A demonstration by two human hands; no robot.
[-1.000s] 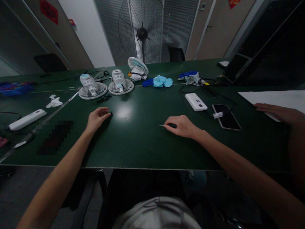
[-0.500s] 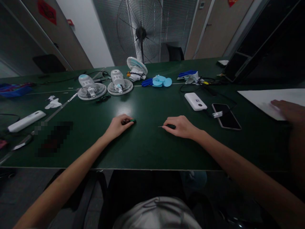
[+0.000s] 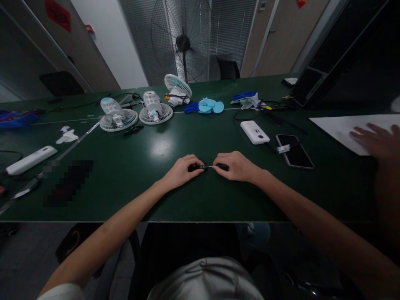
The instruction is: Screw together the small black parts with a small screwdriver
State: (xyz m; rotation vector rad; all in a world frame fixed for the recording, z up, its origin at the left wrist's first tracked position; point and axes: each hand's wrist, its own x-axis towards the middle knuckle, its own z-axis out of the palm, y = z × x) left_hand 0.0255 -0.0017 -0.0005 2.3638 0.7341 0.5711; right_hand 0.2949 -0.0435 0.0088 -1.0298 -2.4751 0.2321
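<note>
My right hand (image 3: 234, 166) is closed around the dark handle of a small screwdriver (image 3: 223, 166), its thin metal shaft pointing left. My left hand (image 3: 183, 171) pinches a small dark piece with a green end (image 3: 202, 167), whose kind I cannot make out because the fingers cover much of it. The shaft's tip reaches the green end; whether it goes inside I cannot tell. Both hands rest low over the dark green table (image 3: 187, 204), close together in front of me.
Small white fans (image 3: 117, 114) stand at the back left, beside light-blue fan blades (image 3: 211, 106) and blue gloves. To the right lie a white power bank (image 3: 254, 132) and a phone (image 3: 294, 151) with a cable. Another person's hand (image 3: 376, 139) is over white paper (image 3: 331, 127).
My left hand has moved right with the small green-ended piece, bringing it to the screwdriver's tip. My right hand has stayed nearly still. The other person's hand has spread over the paper.
</note>
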